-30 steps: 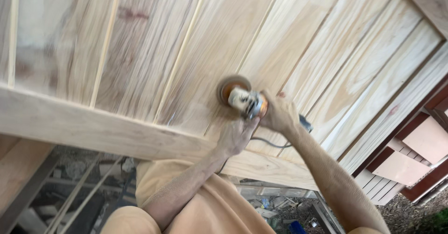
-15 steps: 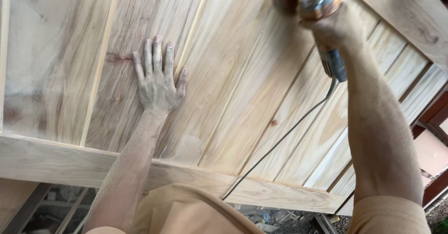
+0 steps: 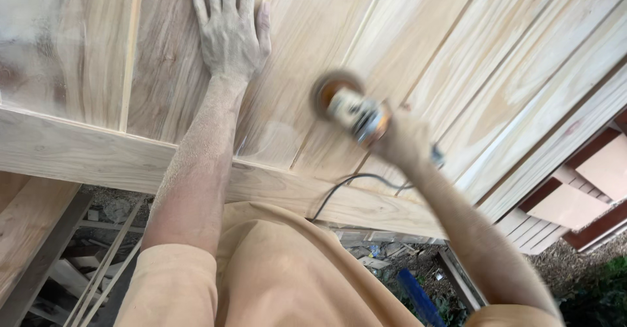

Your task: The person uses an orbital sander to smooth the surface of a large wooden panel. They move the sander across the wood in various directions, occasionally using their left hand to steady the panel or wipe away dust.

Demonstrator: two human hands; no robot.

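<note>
A large pale wooden panel (image 3: 450,59) made of long boards with grooves lies flat before me, framed by a thick rail (image 3: 85,154) along its near edge. My left hand (image 3: 228,30) rests flat on the boards, fingers spread, dusted with sawdust. My right hand (image 3: 401,141) grips a small orange and silver power sander (image 3: 346,108), blurred by motion, with its round disc pressed on the boards near the middle. A dark cord (image 3: 356,183) runs from the tool over the near rail.
Wood offcuts and thin strips (image 3: 104,262) lie on the ground under the panel at lower left. A blue object (image 3: 418,297) lies in the debris below. Reddish-framed panels (image 3: 588,183) stand at right, with greenery at the lower right corner.
My right hand has brought the sander down from the far part of the panel toward the middle, nearer to me. My left hand stays flat on the boards, now higher in view.
</note>
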